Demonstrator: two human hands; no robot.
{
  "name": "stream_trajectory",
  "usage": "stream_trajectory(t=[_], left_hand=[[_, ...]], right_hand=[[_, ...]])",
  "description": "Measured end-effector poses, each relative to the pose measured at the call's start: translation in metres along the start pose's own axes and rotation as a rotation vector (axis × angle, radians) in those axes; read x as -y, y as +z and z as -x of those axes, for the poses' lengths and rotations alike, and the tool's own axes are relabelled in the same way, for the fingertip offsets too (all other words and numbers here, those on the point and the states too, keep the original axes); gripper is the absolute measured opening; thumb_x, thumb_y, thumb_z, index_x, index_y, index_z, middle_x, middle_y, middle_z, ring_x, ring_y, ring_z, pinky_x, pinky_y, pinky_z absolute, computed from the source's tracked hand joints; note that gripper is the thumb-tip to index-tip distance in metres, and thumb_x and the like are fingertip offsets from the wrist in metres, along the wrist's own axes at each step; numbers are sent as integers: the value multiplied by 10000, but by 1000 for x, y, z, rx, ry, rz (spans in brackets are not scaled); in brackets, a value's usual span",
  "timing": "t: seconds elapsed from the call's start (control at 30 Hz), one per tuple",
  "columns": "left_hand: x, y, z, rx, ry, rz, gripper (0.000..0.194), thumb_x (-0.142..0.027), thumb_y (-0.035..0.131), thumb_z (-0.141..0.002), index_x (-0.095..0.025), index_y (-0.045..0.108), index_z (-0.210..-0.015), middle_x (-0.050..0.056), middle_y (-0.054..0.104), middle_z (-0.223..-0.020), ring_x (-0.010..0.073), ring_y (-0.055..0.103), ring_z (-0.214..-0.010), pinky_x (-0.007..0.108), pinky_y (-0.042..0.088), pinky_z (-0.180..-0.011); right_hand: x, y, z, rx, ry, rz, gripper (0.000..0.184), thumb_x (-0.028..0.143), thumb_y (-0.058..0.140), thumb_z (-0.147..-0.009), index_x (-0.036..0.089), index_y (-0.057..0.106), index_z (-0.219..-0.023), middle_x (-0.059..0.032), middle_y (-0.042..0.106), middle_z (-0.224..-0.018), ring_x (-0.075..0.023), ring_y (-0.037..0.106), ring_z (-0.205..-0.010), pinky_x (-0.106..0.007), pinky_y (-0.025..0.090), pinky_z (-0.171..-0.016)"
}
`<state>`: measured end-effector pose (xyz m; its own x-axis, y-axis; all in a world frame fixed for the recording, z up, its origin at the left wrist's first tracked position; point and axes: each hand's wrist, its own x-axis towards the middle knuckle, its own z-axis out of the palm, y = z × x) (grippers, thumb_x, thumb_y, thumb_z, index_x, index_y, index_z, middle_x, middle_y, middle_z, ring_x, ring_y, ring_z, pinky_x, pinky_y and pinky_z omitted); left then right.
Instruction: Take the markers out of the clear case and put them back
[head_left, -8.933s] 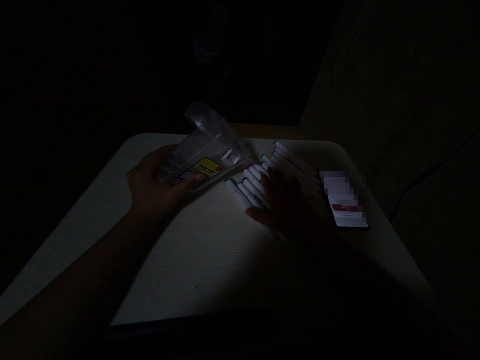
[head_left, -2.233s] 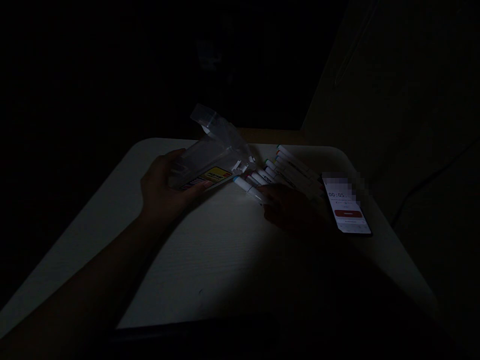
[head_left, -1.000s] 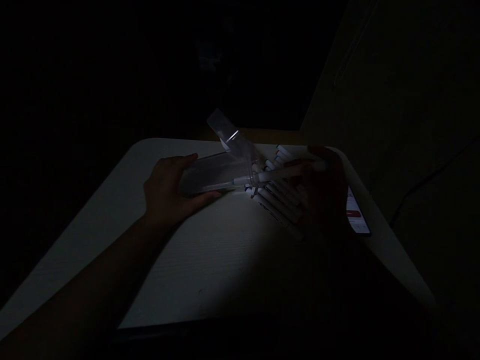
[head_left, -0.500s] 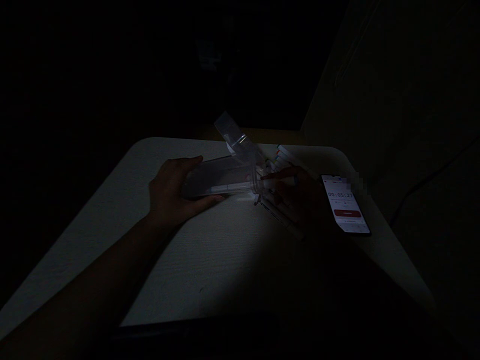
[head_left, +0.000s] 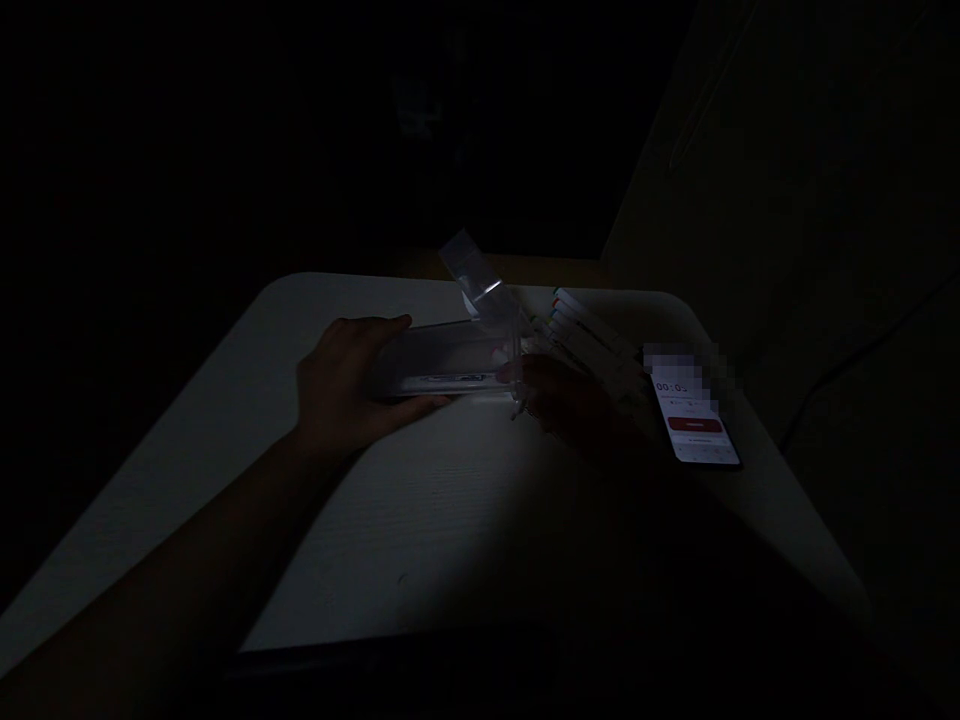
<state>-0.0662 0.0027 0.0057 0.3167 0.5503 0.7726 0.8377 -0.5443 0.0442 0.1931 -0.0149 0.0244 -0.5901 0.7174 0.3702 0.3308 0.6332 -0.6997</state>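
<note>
My left hand (head_left: 341, 380) is wrapped around the closed end of a clear plastic case (head_left: 442, 350), which lies on its side with its mouth to the right. The case's hinged lid (head_left: 480, 270) stands tilted up at the back. Inside, along the near wall, lies a white marker (head_left: 454, 378) with dark print. My right hand (head_left: 570, 405) is at the mouth, one fingertip reaching in by the marker's right end. Deep shadow hides its other fingers. Several white markers (head_left: 589, 330) with coloured ends lie behind it.
The pale table (head_left: 397, 500) has rounded far corners. A phone (head_left: 694, 415) with a lit timer screen lies at the right, close to my right forearm. A dark cable (head_left: 840, 370) runs beyond the table's right edge. The surroundings are very dark.
My right hand has moved left and slightly down to the mouth of the case. The marker it held has slid inside. The case and my left hand have barely shifted.
</note>
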Motion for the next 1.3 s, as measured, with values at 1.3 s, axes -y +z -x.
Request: stream_trajectory(t=[1.3], left_hand=[[6,10,3,-111,-232,-23,791,-604,716,-520,-160,538,-1150,94,614,-1056,243,573,-964,348,459,-845]], right_hand=[[15,3,1,126,294,671,235,227,538,-788,159,591,-1007,-68,624,-964,-170,571,-853,-283,433,-718]])
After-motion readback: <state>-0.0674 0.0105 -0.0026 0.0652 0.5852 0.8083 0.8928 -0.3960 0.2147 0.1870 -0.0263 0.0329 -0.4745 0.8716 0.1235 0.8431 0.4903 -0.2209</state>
